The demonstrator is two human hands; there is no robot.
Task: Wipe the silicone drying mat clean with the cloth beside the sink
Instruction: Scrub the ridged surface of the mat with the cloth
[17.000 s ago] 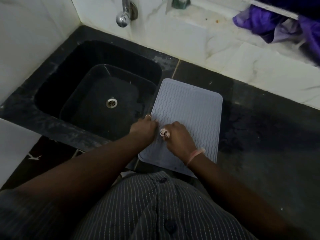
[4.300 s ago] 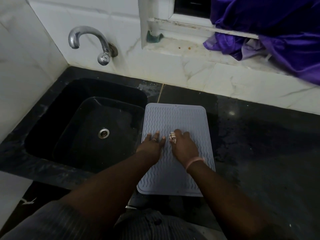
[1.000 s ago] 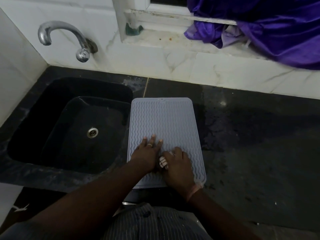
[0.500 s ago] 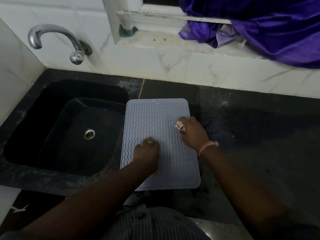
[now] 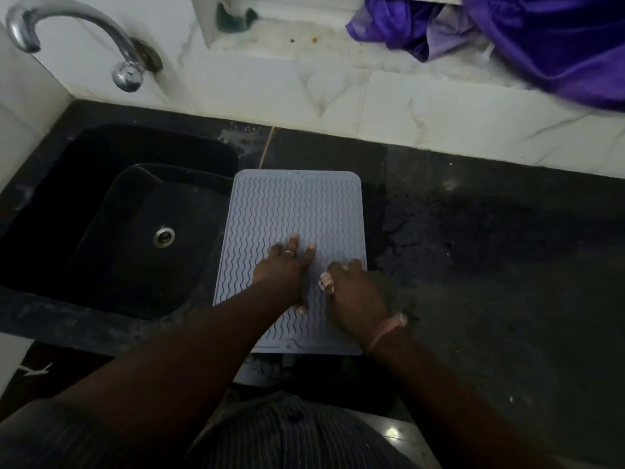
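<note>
A grey silicone drying mat [image 5: 291, 211] with wavy ridges lies flat on the black counter, just right of the sink. My left hand [image 5: 284, 265] presses flat on the mat's middle, fingers spread, a ring on one finger. My right hand [image 5: 351, 289] rests on the mat's right part, fingers closed around a small bunched cloth [image 5: 326, 282]; only a pale bit of it shows at the thumb side.
A black sink [image 5: 111, 214] with a metal drain sits left of the mat, a chrome tap [image 5: 125, 66] above it. Dark, wet-looking counter [image 5: 490, 265] stretches to the right. Purple fabric [image 5: 541, 38] hangs over the marble ledge at the back right.
My right hand with the cloth has moved from the mat's upper right edge down toward me. My left hand has opened out flat on the mat.
</note>
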